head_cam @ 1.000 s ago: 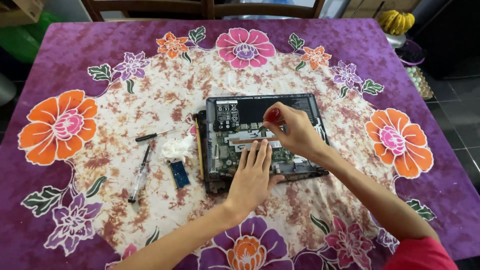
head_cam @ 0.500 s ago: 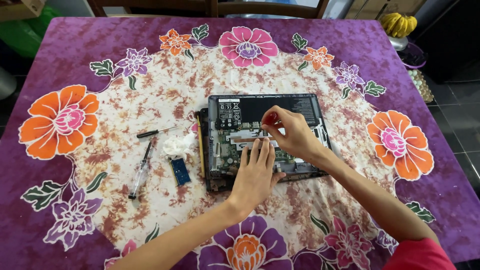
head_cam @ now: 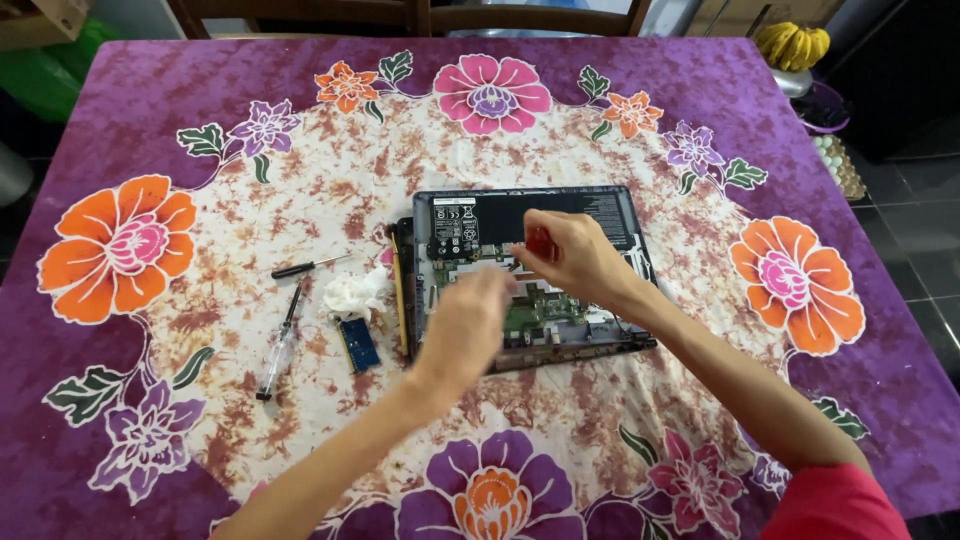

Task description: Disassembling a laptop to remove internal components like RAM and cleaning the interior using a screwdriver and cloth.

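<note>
Right hand (head_cam: 575,258) fingers pinch a red-handled tool upright over the opened laptop (head_cam: 530,275), tip hidden, likely for a straight bite. Left hand (head_cam: 462,322) hovers blurred over the board; finger state: cannot tell. Laptop mid-table. Screwdrivers (head_cam: 280,345), tissue (head_cam: 352,295), blue module (head_cam: 358,344) lie left, within reach.

Table draped in a purple floral cloth (head_cam: 130,120); wooden chairs (head_cam: 420,15) behind; bananas (head_cam: 792,44) at the corner; dark tiled floor (head_cam: 915,250) beside.
</note>
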